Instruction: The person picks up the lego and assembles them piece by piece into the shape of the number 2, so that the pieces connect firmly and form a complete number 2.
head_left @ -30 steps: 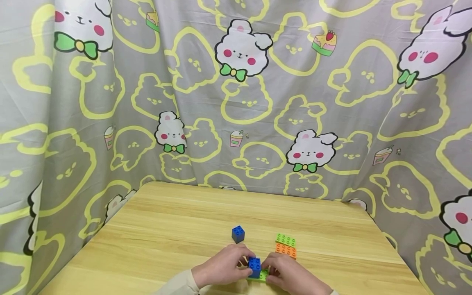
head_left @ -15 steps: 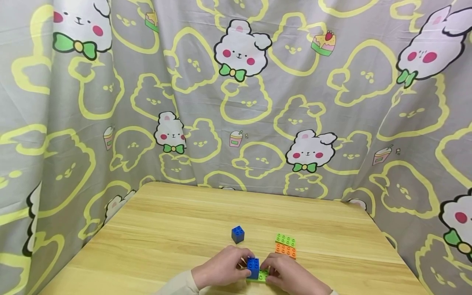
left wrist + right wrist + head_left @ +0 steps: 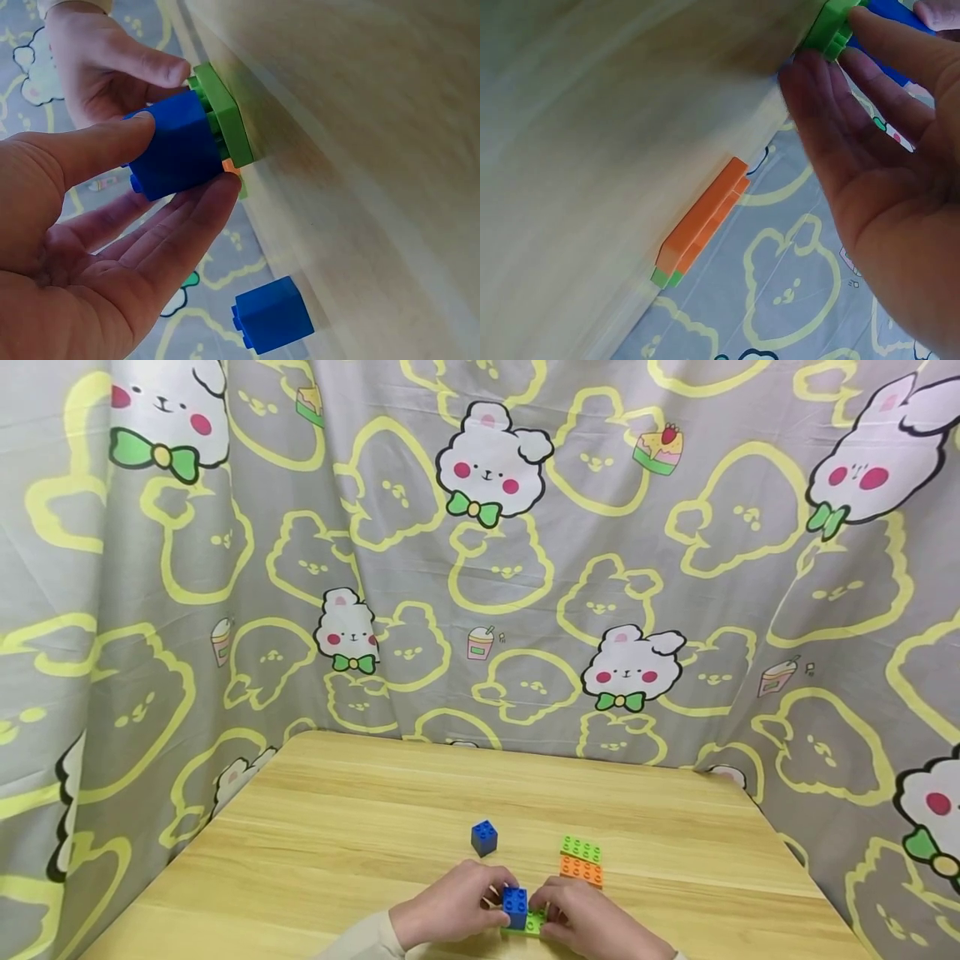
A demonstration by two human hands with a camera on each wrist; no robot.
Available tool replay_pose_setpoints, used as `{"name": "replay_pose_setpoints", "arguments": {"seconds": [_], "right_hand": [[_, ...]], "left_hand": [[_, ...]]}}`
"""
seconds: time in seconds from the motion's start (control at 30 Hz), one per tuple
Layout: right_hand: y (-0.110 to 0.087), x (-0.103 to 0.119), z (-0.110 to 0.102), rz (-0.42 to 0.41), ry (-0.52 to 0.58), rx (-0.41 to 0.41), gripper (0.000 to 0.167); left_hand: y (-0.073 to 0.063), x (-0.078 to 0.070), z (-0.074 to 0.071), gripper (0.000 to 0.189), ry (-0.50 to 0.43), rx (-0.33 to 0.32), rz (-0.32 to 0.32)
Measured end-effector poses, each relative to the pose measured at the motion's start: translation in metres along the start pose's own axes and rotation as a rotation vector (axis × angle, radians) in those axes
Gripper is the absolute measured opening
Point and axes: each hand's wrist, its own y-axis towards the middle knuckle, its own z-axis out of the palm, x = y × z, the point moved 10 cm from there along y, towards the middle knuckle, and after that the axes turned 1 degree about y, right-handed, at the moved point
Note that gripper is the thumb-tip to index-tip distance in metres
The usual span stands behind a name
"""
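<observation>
My left hand [image 3: 453,902] pinches a blue toy building brick [image 3: 515,907] between thumb and fingers. The brick sits over the left end of a bright green studded plate [image 3: 536,925], studs upward. In the left wrist view the blue brick [image 3: 176,146] meets the green plate [image 3: 227,112] at its studs; whether it is fully pressed down I cannot tell. With thumb and fingertips, my right hand [image 3: 588,918] holds the other end of that plate. Fingers partly hide the plate in the right wrist view.
A second blue brick [image 3: 484,838] stands on the wooden table [image 3: 360,810] beyond my left hand. Behind my right hand, an orange plate [image 3: 581,871] lies against another green plate [image 3: 581,848]. A patterned grey curtain [image 3: 517,568] surrounds the table's far and side edges.
The held blue brick has shifted slightly left and down in the head view, over the green plate's left end. Both hands stay nearly still, and the other pieces have not moved.
</observation>
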Motion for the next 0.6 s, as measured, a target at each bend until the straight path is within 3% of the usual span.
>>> {"name": "replay_pose_setpoints", "arguments": {"seconds": [0.23, 0.43, 0.6], "right_hand": [[-0.0010, 0.0006, -0.0031, 0.088, 0.134, -0.040, 0.044], [0.0008, 0.0059, -0.0019, 0.073, 0.241, -0.050, 0.040], [0.0019, 0.0061, -0.0008, 0.051, 0.255, -0.047, 0.034]], "left_hand": [[0.0005, 0.0018, 0.0017, 0.031, -0.045, 0.005, 0.004], [0.0003, 0.0021, 0.0017, 0.030, -0.089, 0.003, 0.018], [0.0001, 0.0041, 0.0021, 0.031, -0.146, 0.010, 0.005]]}}
